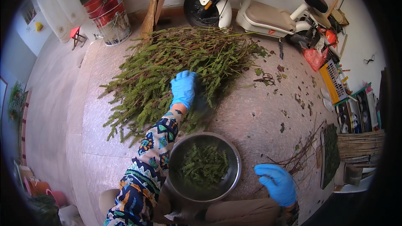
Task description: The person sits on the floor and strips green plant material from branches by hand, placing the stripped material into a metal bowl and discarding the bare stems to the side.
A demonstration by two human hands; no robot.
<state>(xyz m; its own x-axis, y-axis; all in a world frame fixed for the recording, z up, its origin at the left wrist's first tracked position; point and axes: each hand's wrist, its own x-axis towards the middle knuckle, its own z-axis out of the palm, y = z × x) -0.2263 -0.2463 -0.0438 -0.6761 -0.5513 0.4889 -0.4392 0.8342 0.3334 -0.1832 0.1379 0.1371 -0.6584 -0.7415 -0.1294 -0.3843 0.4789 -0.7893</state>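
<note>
In a blue glove, my left hand (183,89) reaches over a large heap of leafy green branches (157,69) with reddish stems. Its fingers are curled down out of sight, so whether a stem is between them cannot be told. A metal bowl (236,153) stands before me on the floor, with stripped green leaf sprigs (205,166) in it. To the right of the bowl is my right hand (278,183), also gloved in blue. Its thumb and fingers are a little apart and nothing shows between them. Bare twigs (303,153) lie just beyond it.
Dark-handled scissors (266,79) and scattered leaf bits lie right of the heap. Behind it stand a white electric scooter (267,15), a straw broom (153,9) and stacked buckets (108,15). A yellow crate (333,81) and a dark, leaf-covered tray (330,155) are at right.
</note>
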